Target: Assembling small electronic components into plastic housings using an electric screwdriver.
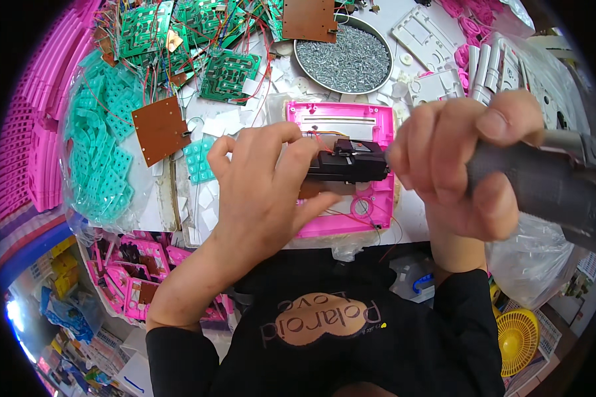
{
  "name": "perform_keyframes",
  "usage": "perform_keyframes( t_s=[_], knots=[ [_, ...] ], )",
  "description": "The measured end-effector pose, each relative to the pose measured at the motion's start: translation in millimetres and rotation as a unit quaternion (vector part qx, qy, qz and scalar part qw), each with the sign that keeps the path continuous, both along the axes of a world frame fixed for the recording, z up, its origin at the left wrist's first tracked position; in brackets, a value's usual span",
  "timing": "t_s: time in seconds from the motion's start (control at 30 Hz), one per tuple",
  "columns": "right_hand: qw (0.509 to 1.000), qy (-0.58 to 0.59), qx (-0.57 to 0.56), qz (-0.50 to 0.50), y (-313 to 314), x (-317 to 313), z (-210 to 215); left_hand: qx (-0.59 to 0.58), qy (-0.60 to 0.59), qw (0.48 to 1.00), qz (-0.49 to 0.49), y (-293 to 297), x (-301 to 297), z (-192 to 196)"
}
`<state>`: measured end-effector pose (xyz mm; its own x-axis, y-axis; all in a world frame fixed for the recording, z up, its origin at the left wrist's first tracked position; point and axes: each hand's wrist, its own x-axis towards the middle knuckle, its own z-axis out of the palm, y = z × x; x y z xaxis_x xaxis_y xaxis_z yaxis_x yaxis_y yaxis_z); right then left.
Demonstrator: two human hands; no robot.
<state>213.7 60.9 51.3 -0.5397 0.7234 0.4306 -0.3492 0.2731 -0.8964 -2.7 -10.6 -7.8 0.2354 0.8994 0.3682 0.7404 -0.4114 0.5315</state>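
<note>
A bright pink plastic housing [341,228] lies on the worktable in front of me. Over its middle sits a black plastic mechanism [354,162] with thin red wires running off it. My left hand [258,182] is closed about the mechanism's left end, fingers curled above and thumb below. In my right hand [457,162] is a dark grey, cylindrical power screwdriver [536,178], held almost level at the right of the housing. Fingers hide its bit, so I cannot tell whether it touches the mechanism.
A round metal bowl of screws [344,59] stands behind the housing. Green circuit boards [228,76] with wires pile up at the back left, beside teal keypads [99,139]. Pink housings [40,132] are stacked far left; white plastic parts [424,40] lie back right.
</note>
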Motion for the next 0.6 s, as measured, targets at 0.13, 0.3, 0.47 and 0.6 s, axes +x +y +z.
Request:
perform_keyframes(
  t_s=[0.13,0.3,0.47,0.6],
  knots=[
    [0.998,-0.001,-0.004,-0.064,-2.6,-16.4,-10.3,0.022,0.047,0.998,-0.035,1.9,-2.8,-21.1],
    [0.998,-0.009,0.008,-0.069,-4.4,-22.4,-15.2,0.056,0.018,0.997,-0.050,4.4,-4.1,-28.0],
    [0.997,-0.021,0.010,-0.076,-6.0,-26.2,-19.0,0.072,0.012,0.996,-0.053,6.1,-4.6,-31.3],
    [0.996,-0.045,0.026,-0.070,-5.1,-25.7,-21.3,0.072,0.003,0.996,-0.058,5.6,-4.4,-34.2]
  ],
)
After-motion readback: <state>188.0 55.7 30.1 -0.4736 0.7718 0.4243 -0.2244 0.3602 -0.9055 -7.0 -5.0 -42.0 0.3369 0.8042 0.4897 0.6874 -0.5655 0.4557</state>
